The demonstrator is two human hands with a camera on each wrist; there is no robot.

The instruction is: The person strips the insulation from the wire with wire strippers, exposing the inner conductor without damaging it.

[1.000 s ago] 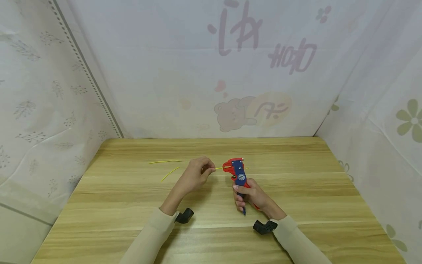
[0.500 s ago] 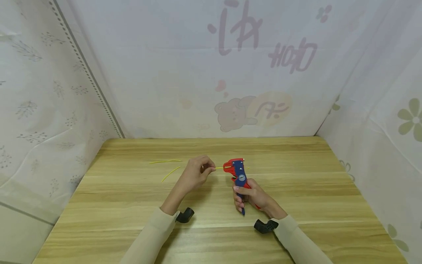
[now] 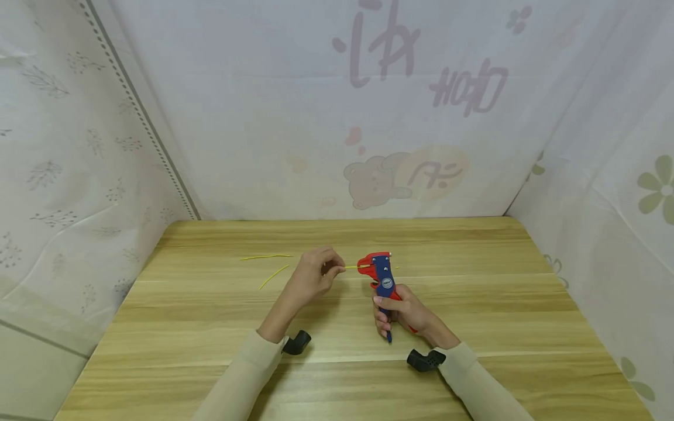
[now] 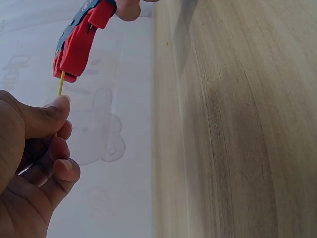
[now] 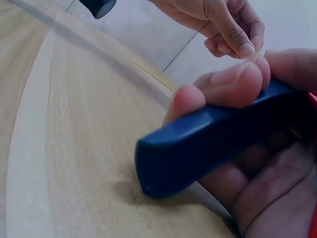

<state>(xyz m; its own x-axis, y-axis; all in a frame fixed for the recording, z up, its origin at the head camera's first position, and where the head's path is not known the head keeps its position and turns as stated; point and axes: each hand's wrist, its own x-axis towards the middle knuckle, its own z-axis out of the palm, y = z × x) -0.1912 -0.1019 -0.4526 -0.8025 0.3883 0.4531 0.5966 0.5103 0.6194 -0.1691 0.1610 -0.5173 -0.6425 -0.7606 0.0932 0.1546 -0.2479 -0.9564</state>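
My left hand (image 3: 318,273) pinches a thin yellow wire (image 3: 351,268) between thumb and forefinger. The wire's far end runs into the red nose of a red and blue wire stripper (image 3: 383,275). In the left wrist view the wire (image 4: 61,84) stands straight between the fingertips and the tool's nose. My right hand (image 3: 408,310) grips the stripper by its handles, fingers curled round the blue one (image 5: 198,144). The wire's end inside the tool is hidden.
Two more yellow wires, one farther back (image 3: 267,256) and one nearer (image 3: 274,276), lie left of my left hand on the wooden table (image 3: 337,374). A tiny yellow bit (image 3: 397,267) lies right of the stripper. Patterned cloth (image 3: 263,117) hangs behind the table.
Both hands and the stripper stay nearly in place. The yellow bit right of the stripper's head shows shorter than a second ago. The handle tip has shifted very slightly.
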